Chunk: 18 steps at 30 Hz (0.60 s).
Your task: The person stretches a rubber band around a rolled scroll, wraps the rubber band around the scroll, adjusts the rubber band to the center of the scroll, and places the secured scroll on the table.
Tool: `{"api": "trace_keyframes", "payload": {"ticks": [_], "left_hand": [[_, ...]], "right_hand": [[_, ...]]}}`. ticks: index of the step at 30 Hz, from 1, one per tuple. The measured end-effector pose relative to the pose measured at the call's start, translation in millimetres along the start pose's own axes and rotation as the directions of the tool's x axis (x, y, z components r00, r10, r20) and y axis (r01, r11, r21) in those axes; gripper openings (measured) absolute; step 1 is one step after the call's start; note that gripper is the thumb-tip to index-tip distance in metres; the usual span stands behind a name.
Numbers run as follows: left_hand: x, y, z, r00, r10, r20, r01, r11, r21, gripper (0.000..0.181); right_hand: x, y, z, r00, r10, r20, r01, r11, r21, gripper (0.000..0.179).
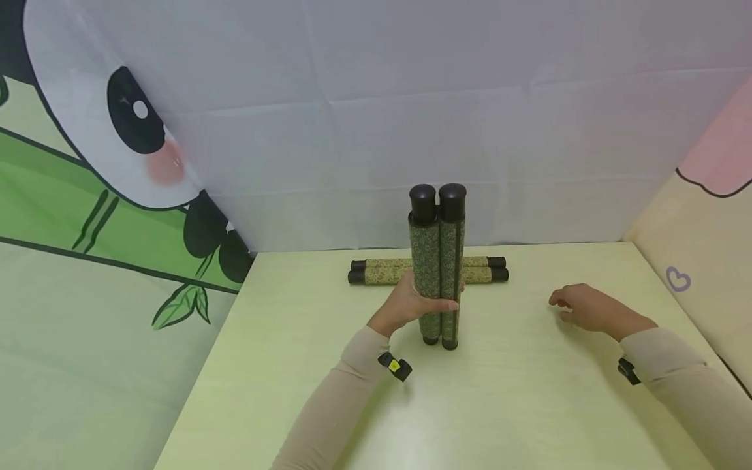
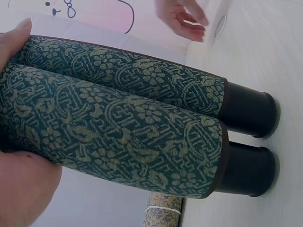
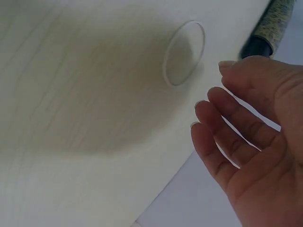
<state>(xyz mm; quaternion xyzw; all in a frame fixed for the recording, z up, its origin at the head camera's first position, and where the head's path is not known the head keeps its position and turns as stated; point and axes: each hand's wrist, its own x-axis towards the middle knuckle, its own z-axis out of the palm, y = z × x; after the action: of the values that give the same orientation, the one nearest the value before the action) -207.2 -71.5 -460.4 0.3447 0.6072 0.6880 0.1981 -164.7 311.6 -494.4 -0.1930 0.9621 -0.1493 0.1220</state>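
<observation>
A dark green brocade scroll (image 1: 425,267), rolled from both ends into two parallel rolls with black knobs, stands upright in my left hand (image 1: 402,307). The left thumb lies across the front of the rolls; the fingers are mostly hidden behind. In the left wrist view the scroll's lower black ends (image 2: 248,171) are at the table, though whether they touch I cannot tell. Over the table at the right, my right hand (image 1: 590,308) holds nothing, its fingers loosely bent. Close to its fingertips in the right wrist view, a thin white ring, like a rubber band (image 3: 165,66), lies on the table.
Behind the green scroll, a yellow patterned scroll (image 1: 384,275) with black ends lies crosswise on the pale table (image 1: 517,405). The left wrist view shows a white band (image 2: 163,208) around it. A pale cloth wall (image 1: 329,143) rises at the table's back edge.
</observation>
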Motion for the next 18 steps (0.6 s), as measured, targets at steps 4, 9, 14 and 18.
{"api": "trace_keyframes", "payload": {"ticks": [4,9,14,18], "left_hand": [[-0.5,0.8,-0.1,1.000,-0.010,-0.003,0.010,1.000,0.005,0.056],[-1.1,-0.5,-0.5,1.000,-0.001,0.001,0.001,1.000,0.003,0.056],[-4.6,-1.0,-0.1,0.982,-0.139,-0.127,0.150,0.985,0.084,0.081],[-8.5,0.2,1.2,0.912,-0.310,-0.269,0.357,0.923,0.145,0.127]], "right_hand": [[-0.6,4.4,9.4,1.000,-0.003,0.002,0.003,1.000,-0.030,0.022],[0.3,8.2,18.0,1.000,0.000,-0.012,-0.001,0.999,-0.034,0.018],[1.4,9.2,22.1,0.999,-0.015,-0.044,0.013,0.999,-0.050,0.014],[2.2,9.8,24.8,0.997,-0.049,-0.065,0.042,0.994,-0.105,0.018]]}}
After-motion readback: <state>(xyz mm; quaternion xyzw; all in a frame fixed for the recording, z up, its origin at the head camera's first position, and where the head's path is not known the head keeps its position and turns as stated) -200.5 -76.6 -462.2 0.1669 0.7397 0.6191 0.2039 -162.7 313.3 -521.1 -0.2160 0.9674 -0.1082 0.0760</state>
